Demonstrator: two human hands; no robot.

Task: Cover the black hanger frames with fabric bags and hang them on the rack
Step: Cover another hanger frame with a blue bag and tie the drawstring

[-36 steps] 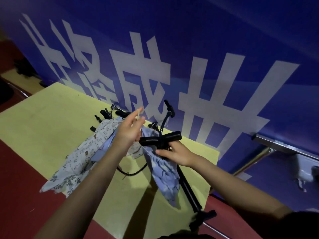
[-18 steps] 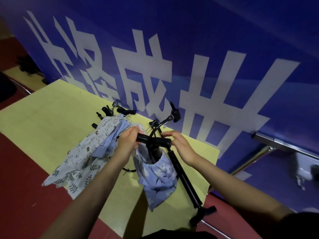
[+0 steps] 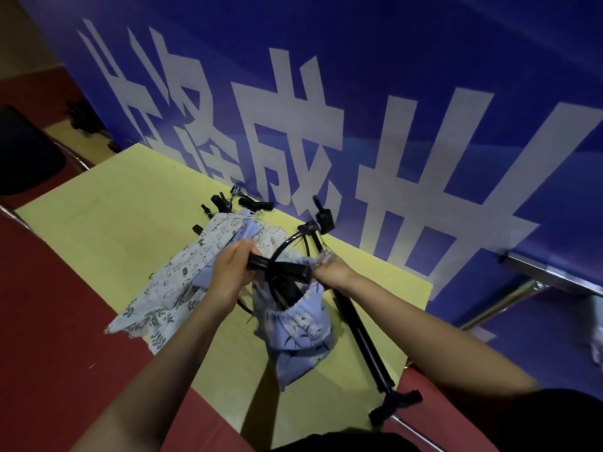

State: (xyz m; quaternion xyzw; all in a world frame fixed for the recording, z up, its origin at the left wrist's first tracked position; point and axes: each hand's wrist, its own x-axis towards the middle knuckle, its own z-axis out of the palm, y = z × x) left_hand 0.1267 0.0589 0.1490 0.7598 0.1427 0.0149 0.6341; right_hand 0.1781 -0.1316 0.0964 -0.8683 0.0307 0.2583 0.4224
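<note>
A black rack [image 3: 362, 334] stands at the right end of the yellow table [image 3: 107, 233], its crossbar [image 3: 287, 269] level between my hands. My left hand [image 3: 231, 272] grips the crossbar's left end. My right hand [image 3: 332, 272] pinches the gathered rim of a blue patterned fabric bag [image 3: 300, 334] at the bar's right end; the bag hangs below the bar with a black hanger frame [image 3: 290, 246] curving out of its mouth. A heap of pale printed fabric bags [image 3: 182, 282] lies on the table left of my left hand. More black frames [image 3: 225, 203] lie behind the heap.
A blue banner with large white characters [image 3: 408, 151] rises right behind the table. Red floor [image 3: 49, 321] surrounds the table on the near and left sides. A dark chair seat [image 3: 23, 151] is at far left. A metal rail [image 3: 554, 278] runs at right.
My left hand dropped from raised fingers onto the crossbar's left end. My right hand moved from under the bar to the bag's rim. The bag now hangs lower and fuller from the bar.
</note>
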